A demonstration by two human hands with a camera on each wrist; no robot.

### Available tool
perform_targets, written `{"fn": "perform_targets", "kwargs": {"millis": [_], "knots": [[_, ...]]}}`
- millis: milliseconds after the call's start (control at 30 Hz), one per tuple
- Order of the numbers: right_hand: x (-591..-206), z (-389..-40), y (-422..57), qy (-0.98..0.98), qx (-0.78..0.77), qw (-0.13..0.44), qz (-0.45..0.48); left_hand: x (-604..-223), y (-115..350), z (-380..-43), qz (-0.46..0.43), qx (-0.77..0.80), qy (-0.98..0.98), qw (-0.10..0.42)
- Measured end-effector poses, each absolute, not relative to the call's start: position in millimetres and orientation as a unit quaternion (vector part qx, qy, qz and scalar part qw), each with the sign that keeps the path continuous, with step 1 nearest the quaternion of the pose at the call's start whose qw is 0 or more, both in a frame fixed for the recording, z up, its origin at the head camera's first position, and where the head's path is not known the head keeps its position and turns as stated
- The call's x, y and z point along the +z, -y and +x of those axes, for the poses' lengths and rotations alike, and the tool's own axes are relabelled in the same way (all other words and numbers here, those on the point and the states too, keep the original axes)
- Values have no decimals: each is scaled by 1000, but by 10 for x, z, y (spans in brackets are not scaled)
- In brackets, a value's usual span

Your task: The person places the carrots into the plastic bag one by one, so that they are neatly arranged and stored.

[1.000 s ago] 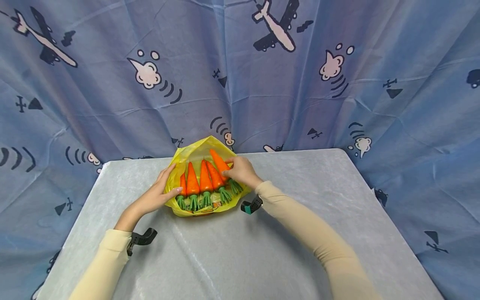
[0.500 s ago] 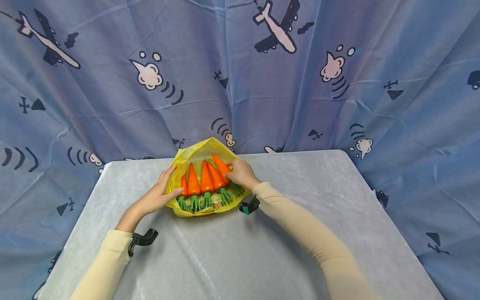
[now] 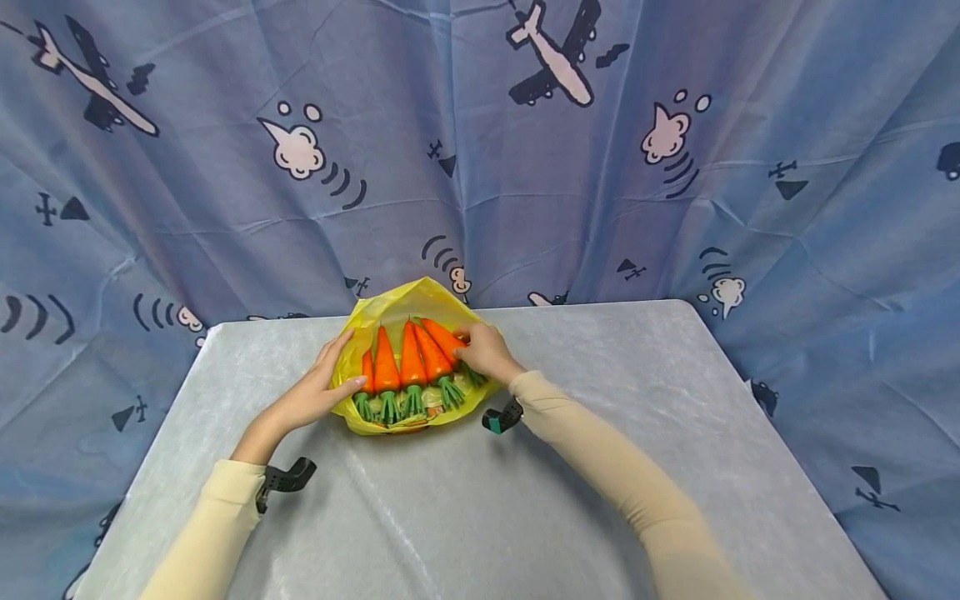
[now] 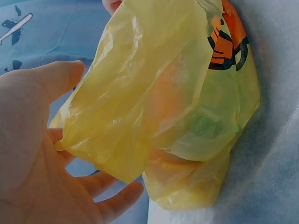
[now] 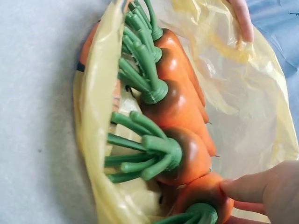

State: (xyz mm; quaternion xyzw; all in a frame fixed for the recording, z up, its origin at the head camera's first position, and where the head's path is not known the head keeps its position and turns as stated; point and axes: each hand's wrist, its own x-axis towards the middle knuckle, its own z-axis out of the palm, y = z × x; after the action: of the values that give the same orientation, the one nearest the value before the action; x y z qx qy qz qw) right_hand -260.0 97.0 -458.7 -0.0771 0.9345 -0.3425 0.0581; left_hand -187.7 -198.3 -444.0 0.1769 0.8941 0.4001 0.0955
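Observation:
A yellow plastic bag lies with its mouth spread, holding several toy carrots in a row, green tops toward the near side. On the right end, my right hand grips one orange carrot inside the bag. The right wrist view shows my thumb pressed on that carrot, fingers on its far side. At the bag's left edge is my left hand, fingers spread and fairly straight. In the left wrist view its fingers pass partly behind the yellow plastic.
A grey-white table bears the bag near its far edge. Behind it hangs a blue curtain with aeroplane prints. Black straps with devices sit on both wrists, the left wrist device close above the tabletop.
My right hand has lowered the rightmost carrot into the bag, its tip dropping from near the bag's upper edge to beside the other carrots. My left hand stays at the bag's left edge.

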Motion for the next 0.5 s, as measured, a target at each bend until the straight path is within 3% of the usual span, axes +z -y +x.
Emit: {"fn": "perform_targets", "kwargs": {"millis": [500], "knots": [[-4752, -2575, -1014, -928, -363, 42, -78, -4450, 1995, -1885, 175, 398, -896, 95]]}}
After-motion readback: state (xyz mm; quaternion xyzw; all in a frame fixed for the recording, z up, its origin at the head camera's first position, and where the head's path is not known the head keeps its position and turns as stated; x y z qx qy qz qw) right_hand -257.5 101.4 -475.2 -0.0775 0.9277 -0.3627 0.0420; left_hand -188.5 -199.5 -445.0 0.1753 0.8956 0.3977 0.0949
